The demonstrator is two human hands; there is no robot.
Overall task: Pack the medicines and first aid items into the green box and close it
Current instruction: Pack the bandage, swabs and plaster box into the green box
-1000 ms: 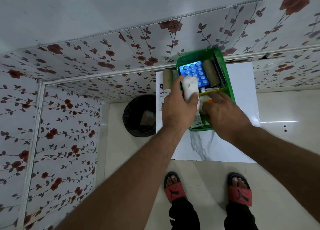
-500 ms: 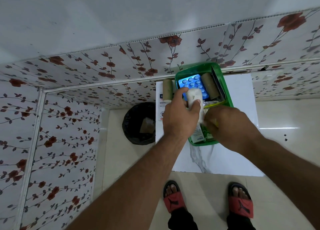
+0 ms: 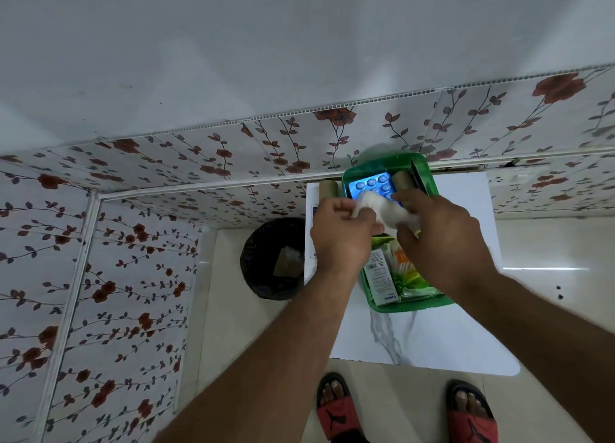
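**Gauze roll held over open green box, both hands on it**

Head view: left hand (image 3: 342,239) and right hand (image 3: 442,239) both hold a white gauze roll (image 3: 382,211) just above the green box (image 3: 429,176). Left fingers pinched on its left end, right fingers closed on its right end; the roll looks soft and partly loose. The box sits open on the white tabletop (image 3: 459,336), near the back edge. Inside it: blue pill strip (image 3: 372,184) at the far end, a brown roll (image 3: 402,179) beside it, a white medicine carton (image 3: 381,279) and a green-white packet (image 3: 412,277) at the near end. A second brown roll (image 3: 327,187) stands outside the box, just beside its left wall, not packed yet. No lid can be made out.

Risks, judged: gauze may unwind or snag if the hands pull apart; box looks full, so the gauze may sit proud and stop it closing; the outside roll could be knocked off the tabletop by the left wrist.

Surroundings: glossy white tabletop with a grey marble streak, floral wall panels behind and left, black bin (image 3: 273,259) on the pale tiled floor at left, red sandals (image 3: 339,409) below.
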